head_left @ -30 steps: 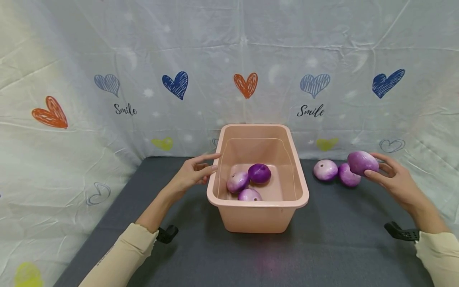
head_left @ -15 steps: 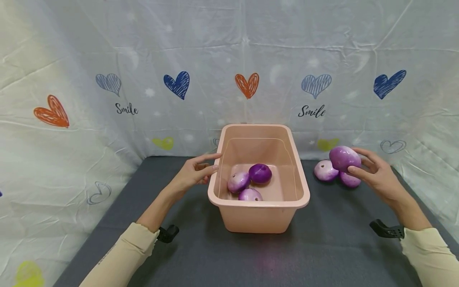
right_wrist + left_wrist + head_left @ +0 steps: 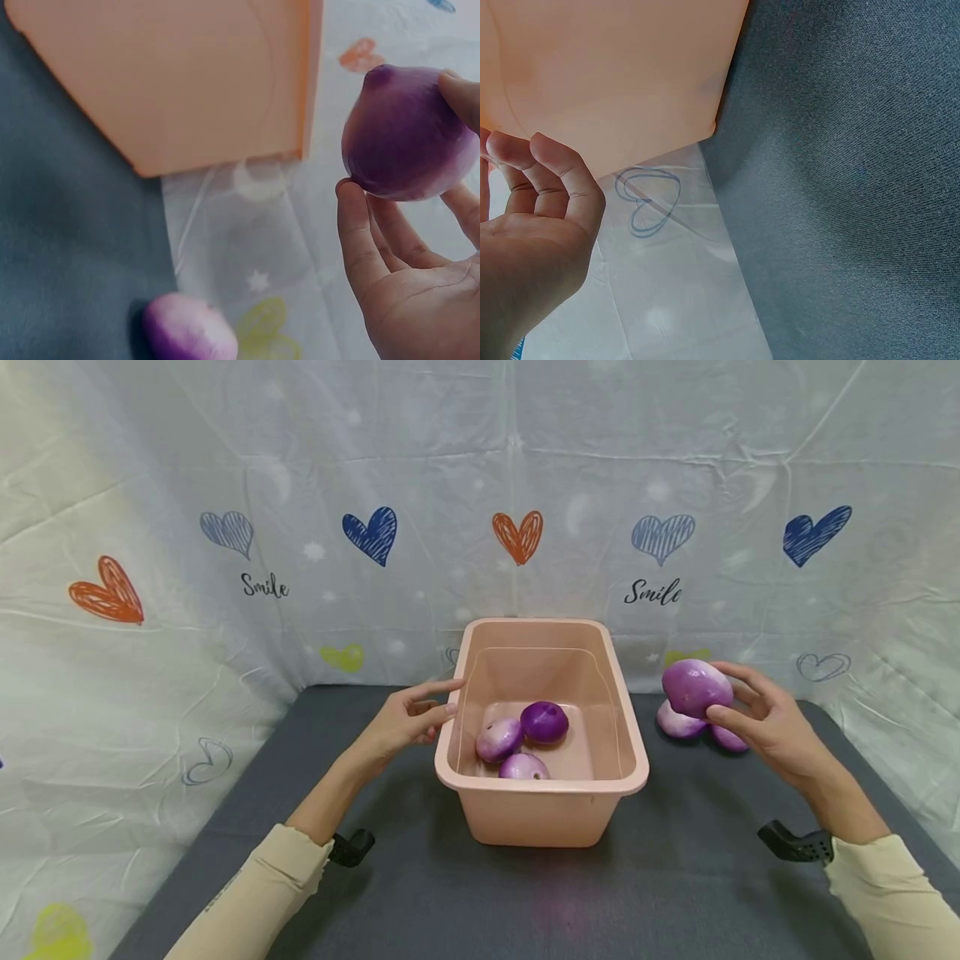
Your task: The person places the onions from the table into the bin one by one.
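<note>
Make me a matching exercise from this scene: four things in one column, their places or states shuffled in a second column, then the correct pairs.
Things:
1. left hand
2. right hand
3. pink tub
4. darkest purple onion

Places or states:
A. lies inside the tub with two paler onions
B. stands on the dark mat
C. fingers rest at the tub's left rim
D. holds a purple onion in the air

Pairs: 1-C, 2-D, 3-B, 4-A
</note>
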